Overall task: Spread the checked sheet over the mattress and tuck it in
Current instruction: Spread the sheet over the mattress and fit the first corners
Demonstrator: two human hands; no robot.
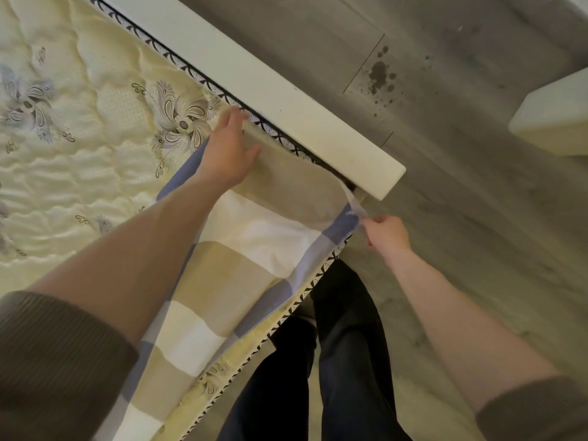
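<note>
Working one checked sheet (pixel 254 237): right hand (pixel 386 233) pinches, left hand (pixel 229 144) seemingly presses.

Grey wood-look floor (pixel 477 218) w/ dark stains (pixel 380 76); white bed frame (pixel 286 100).

home bedroom, quilted mattress (pixel 79 128), white bed frame (pixel 270 90), wood-look floor (pixel 477 218)

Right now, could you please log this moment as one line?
left hand: on sheet edge | right hand: pinching sheet corner | mattress: mostly bare
</note>
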